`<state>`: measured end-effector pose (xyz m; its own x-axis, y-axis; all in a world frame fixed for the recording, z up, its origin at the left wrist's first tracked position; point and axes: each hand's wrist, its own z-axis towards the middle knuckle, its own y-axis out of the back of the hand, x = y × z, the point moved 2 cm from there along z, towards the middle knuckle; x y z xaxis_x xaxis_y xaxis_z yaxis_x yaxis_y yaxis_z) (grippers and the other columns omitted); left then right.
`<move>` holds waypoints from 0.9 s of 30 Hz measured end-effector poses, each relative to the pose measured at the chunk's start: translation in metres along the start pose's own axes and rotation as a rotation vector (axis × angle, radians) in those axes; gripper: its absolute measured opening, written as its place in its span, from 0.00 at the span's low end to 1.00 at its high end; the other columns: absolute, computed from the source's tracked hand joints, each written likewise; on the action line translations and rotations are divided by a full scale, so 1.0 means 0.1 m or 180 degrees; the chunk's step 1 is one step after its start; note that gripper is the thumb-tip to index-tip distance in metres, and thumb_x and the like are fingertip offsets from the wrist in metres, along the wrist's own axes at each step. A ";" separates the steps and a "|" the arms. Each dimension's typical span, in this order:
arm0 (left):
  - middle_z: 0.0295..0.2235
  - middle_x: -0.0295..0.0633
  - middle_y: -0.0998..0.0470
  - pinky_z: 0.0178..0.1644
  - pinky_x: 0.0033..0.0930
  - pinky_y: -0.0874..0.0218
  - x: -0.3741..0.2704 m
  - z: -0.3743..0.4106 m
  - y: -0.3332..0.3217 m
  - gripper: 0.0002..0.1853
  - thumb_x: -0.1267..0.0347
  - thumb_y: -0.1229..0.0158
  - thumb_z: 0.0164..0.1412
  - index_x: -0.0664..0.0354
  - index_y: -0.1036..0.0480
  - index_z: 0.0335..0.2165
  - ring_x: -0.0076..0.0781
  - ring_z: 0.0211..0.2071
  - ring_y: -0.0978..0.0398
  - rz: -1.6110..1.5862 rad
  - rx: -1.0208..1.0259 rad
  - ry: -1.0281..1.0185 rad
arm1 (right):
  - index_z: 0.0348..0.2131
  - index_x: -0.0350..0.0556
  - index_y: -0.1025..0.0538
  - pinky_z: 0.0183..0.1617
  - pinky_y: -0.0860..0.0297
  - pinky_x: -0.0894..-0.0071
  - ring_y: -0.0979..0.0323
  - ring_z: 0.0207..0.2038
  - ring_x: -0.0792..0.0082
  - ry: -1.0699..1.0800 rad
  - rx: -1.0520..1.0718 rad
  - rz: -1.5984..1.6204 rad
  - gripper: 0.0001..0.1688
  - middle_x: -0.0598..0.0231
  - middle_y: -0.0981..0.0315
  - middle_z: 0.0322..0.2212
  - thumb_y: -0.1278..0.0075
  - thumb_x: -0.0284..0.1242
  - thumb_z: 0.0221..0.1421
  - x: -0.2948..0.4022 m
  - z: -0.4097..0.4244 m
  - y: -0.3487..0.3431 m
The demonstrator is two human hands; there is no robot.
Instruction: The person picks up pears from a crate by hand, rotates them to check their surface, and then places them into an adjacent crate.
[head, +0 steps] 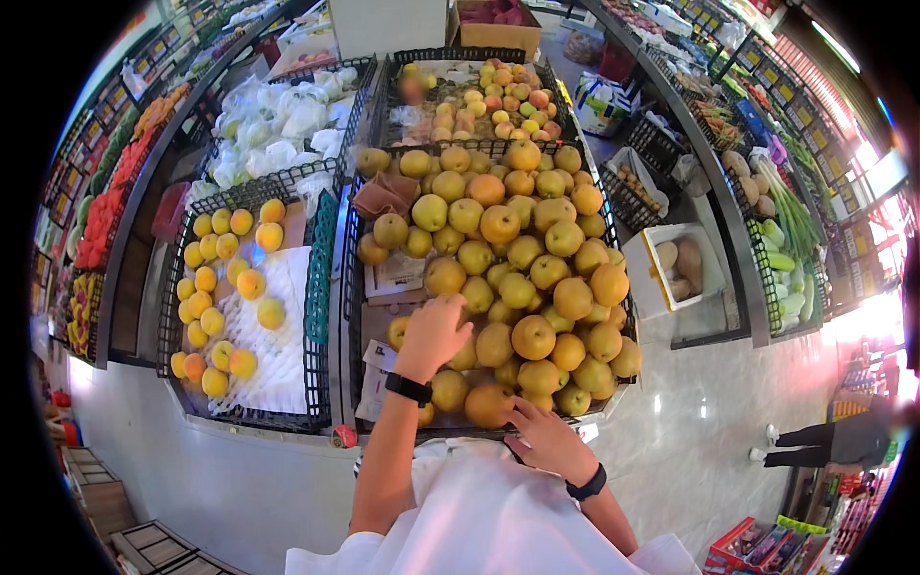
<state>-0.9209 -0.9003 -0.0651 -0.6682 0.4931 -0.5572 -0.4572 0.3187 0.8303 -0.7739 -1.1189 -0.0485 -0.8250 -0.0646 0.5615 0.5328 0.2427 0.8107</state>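
Observation:
A black plastic crate before me holds many brown-yellow round pears, heaped mostly at its middle and right. My left hand reaches over the crate's left part, its fingertips beside the pears; the fingers hide whatever lies under them, so a grip cannot be made out. My right hand is at the near edge, its fingertips at the right side of a large brown pear. Whether it grips that pear does not show. Printed paper and cardboard line the crate's left side. A brown crumpled wrap lies at the back left.
Left stands a crate of yellow peaches on white padding, with plastic-wrapped produce behind. More peaches fill the far crate. A foam box is at right, near vegetable shelves. A person stands far right.

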 end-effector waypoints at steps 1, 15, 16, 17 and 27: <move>0.44 0.47 0.24 0.47 0.47 0.33 0.09 0.04 0.04 0.20 0.63 0.38 0.58 0.59 0.28 0.47 0.52 0.46 0.26 -0.0064 0.0008 0.0063 | 0.53 0.46 0.28 0.47 0.29 0.61 0.26 0.43 0.52 -0.0014 -0.0011 0.0305 0.25 0.51 0.31 0.50 0.44 0.29 0.56 0.01 0.05 0.05; 0.52 0.52 0.33 0.54 0.49 0.34 1.79 0.83 0.16 0.33 0.64 0.34 0.53 0.59 0.37 0.55 0.54 0.53 0.32 -0.0259 -0.0556 0.0963 | 0.39 0.38 0.23 0.38 0.31 0.77 0.28 0.33 0.76 -0.0113 0.0118 0.4462 0.07 0.65 0.26 0.34 0.52 0.20 0.63 0.23 1.31 0.72; 0.53 0.53 0.34 0.55 0.49 0.35 1.92 0.90 0.13 0.35 0.64 0.33 0.53 0.59 0.38 0.56 0.55 0.54 0.32 -0.0337 -0.0612 0.1065 | 0.39 0.39 0.23 0.37 0.30 0.76 0.27 0.33 0.76 -0.0227 0.0135 0.4593 0.07 0.65 0.25 0.34 0.51 0.22 0.64 0.19 1.45 0.66; 0.56 0.56 0.38 0.58 0.50 0.37 1.98 1.00 0.11 0.43 0.65 0.30 0.50 0.59 0.43 0.60 0.58 0.55 0.34 -0.0338 -0.0564 0.1031 | 0.40 0.40 0.23 0.37 0.30 0.77 0.27 0.33 0.77 -0.0302 0.0112 0.4545 0.08 0.66 0.24 0.34 0.52 0.24 0.65 0.12 1.57 0.60; 0.53 0.54 0.38 0.57 0.53 0.37 2.01 1.51 -0.13 0.45 0.67 0.27 0.45 0.53 0.43 0.59 0.60 0.53 0.37 0.0089 -0.0594 0.1045 | 0.36 0.38 0.23 0.38 0.30 0.77 0.26 0.33 0.76 -0.0928 0.0284 0.4405 0.20 0.65 0.23 0.32 0.59 0.36 0.70 -0.24 1.85 -0.01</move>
<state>-0.9610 -0.6834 -0.1862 -0.8206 0.2041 -0.5338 -0.5150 0.1409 0.8455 -0.7897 -0.9386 -0.0938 0.3311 0.4686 0.8190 0.9262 0.0043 -0.3769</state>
